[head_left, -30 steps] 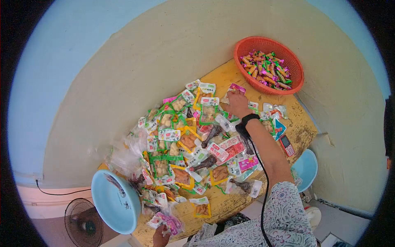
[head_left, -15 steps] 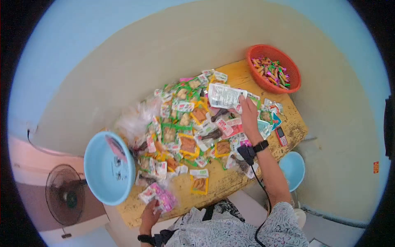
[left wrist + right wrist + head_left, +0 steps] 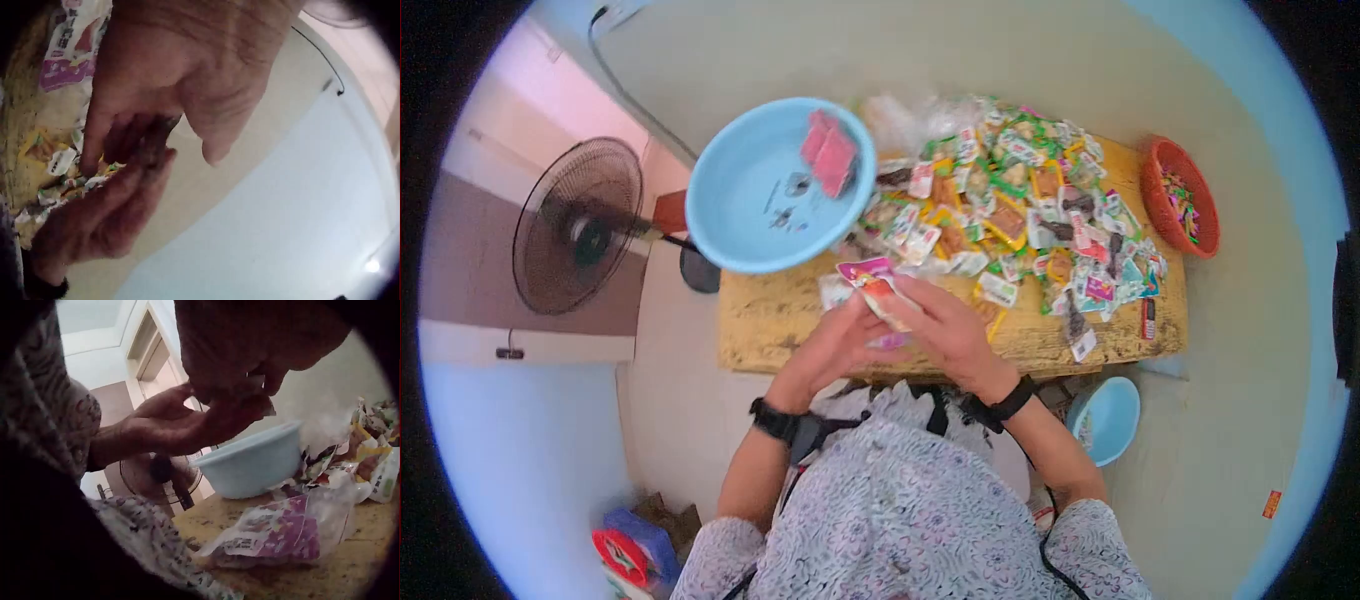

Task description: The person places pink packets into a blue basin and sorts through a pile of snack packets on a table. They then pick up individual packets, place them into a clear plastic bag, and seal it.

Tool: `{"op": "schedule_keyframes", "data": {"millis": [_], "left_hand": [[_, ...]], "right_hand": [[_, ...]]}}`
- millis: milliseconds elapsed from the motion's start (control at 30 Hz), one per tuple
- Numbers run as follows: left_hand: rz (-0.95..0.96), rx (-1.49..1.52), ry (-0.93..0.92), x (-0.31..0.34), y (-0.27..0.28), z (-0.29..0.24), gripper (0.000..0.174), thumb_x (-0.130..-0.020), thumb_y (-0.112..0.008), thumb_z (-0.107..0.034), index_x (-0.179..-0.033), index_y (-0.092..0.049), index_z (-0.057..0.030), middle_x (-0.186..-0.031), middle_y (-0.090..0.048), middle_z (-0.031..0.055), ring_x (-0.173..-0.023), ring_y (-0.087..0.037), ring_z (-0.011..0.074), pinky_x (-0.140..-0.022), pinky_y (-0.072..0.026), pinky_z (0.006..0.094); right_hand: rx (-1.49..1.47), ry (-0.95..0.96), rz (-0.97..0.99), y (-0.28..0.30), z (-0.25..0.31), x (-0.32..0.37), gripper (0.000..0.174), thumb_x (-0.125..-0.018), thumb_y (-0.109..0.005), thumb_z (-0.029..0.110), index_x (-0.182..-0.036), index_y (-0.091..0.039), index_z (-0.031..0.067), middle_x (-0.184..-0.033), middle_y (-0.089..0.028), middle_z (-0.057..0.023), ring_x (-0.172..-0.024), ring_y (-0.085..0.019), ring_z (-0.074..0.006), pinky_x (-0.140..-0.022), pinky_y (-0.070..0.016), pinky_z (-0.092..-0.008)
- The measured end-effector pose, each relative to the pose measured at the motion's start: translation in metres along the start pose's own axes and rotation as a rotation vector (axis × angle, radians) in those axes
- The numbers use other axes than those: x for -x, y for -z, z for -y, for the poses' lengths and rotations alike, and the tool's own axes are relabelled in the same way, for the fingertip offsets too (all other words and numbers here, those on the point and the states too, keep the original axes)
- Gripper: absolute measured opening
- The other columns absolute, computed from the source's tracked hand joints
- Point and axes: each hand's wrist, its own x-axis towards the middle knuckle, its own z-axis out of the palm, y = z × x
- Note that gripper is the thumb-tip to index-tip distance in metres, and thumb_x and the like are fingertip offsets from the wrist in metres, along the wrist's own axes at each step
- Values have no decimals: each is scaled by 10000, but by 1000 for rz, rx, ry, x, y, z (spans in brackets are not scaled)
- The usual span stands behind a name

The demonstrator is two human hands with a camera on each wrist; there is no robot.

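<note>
In front of the body, the two hands meet over the near edge of the table. My right hand (image 3: pixel 952 332) pinches a small packet (image 3: pixel 878 287) with a purple top and a red and white front. Beneath and beside it is my left hand (image 3: pixel 832 345), palm turned up; the left wrist view shows its thumb (image 3: pixel 215 140) standing apart. Below the hands, a clear and purple plastic bag (image 3: pixel 284 531) lies on the wooden table (image 3: pixel 765 315). To the left, a light blue basin (image 3: pixel 735 195) contains pink packets (image 3: pixel 832 155).
A big heap of sealed snack packets (image 3: pixel 1010 215) covers the back and right of the table. An orange basket (image 3: pixel 1160 205) of small wrapped snacks stands at the far right, near a phone (image 3: pixel 1148 318). A fan (image 3: pixel 580 225) is left, a second blue basin (image 3: pixel 1112 420) low right.
My right hand has brought a packet from the heap to my left hand. The left hand has let go of the purple plastic bag. The head view has swung left and down.
</note>
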Motion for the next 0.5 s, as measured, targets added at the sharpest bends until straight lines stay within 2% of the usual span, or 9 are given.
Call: {"op": "schedule_keyframes", "data": {"millis": [100,133,233,267,367,400,433,467,500], "left_hand": [[-151,21,-132,-6,43,22,542,-1014,-495,-459,-1376,-473,-57,-1321,-581,102,-1153,-614,217,-976,-527,412],[-244,4,-61,8,39,15,397,-1009,-556,-324,-1300,-541,-53,-1232,-640,63,-1072,-649,174,-926,-546,365],[-297,-202,-126,23,62,26,348,-960,-636,-199,-1270,-573,-54,-1172,-669,51,-1019,-668,167,-892,-556,332],[-278,-222,-152,26,70,29,359,-903,-698,-137,-1235,-606,-36,-1149,-680,50,-1008,-659,147,-891,-539,320],[-211,-657,-188,46,68,14,294,-899,-706,-132,-1167,-649,-22,-1090,-691,40,-962,-636,103,-854,-522,290],[-157,-637,-108,50,75,15,355,-879,-722,-154,-1194,-641,-14,-1083,-696,30,-954,-623,101,-866,-506,294],[-85,-737,-132,53,75,17,376,-872,-727,-159,-1209,-634,-21,-1077,-700,29,-954,-624,106,-874,-504,305],[-13,-837,-159,57,72,17,398,-865,-731,-164,-1224,-628,-27,-1070,-703,28,-954,-625,111,-881,-502,315],[56,-935,-188,60,71,19,419,-858,-735,-169,-1239,-621,-34,-1064,-706,27,-954,-626,116,-888,-500,326]], "right_hand": [[-56,-68,125,-10,45,-10,452,-855,-676,67,-1301,-605,79,-1241,-628,-177,-1207,-571,-381,-1044,-453,-431],[-83,-16,151,-15,47,-6,446,-848,-702,81,-1284,-613,67,-1271,-608,-167,-1234,-550,-370,-1035,-458,-434],[-322,-145,287,-18,59,5,432,-888,-673,138,-1305,-581,71,-1289,-585,-185,-1217,-558,-343,-1038,-450,-429],[-334,-218,218,-19,57,8,430,-889,-678,140,-1301,-581,66,-1297,-586,-173,-1218,-561,-322,-1039,-449,-419],[-388,-459,2,-18,54,6,420,-884,-697,151,-1277,-591,51,-1303,-599,-136,-1206,-576,-263,-1030,-452,-391],[-418,-541,-80,-12,59,-8,413,-877,-708,157,-1261,-602,46,-1295,-610,-121,-1191,-586,-247,-1021,-458,-382],[-446,-621,-165,-8,62,-18,407,-871,-719,163,-1244,-613,41,-1287,-621,-106,-1176,-596,-230,-1011,-463,-373],[-533,-665,-165,-8,65,-21,399,-853,-751,198,-1202,-639,41,-1254,-640,-72,-1120,-610,-171,-983,-479,-337],[-649,-706,-37,-8,66,-19,382,-855,-749,202,-1185,-647,39,-1205,-653,-68,-1077,-616,-158,-955,-488,-329]]}}
